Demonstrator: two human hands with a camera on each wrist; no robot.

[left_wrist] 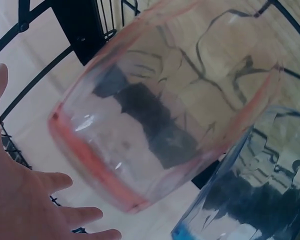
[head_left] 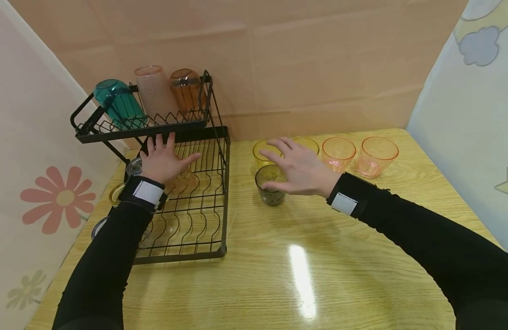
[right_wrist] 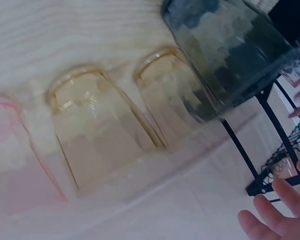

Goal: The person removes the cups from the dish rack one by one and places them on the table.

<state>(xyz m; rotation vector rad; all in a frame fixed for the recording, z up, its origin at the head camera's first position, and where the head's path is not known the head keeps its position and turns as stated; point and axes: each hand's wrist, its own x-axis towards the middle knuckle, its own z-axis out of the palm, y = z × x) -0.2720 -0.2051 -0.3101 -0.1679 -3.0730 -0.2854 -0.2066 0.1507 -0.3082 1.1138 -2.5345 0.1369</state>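
A black wire rack [head_left: 177, 257] at the left of the frame bears glassware on two tiers. Its upper tier holds three tilted tumblers: one teal [head_left: 121, 103], one textured pink [head_left: 154, 91], one smooth amber [head_left: 186, 94]. In the lower tier, centre left, a translucent peach glass [head_left: 187, 183] lies just beside the left hand [head_left: 163, 161], whose grip is spread, fingers apart; whether it touches the glass I cannot tell. Five flared glasses stand mouth up on the woodgrain tabletop [head_left: 258, 275]: two yellow glasses [head_left: 261, 159] and two pink glasses [head_left: 370, 165] across the centre right, and one patterned dark grey glass [head_left: 272, 195] in front, near the right hand [head_left: 300, 169], its grip likewise apart.
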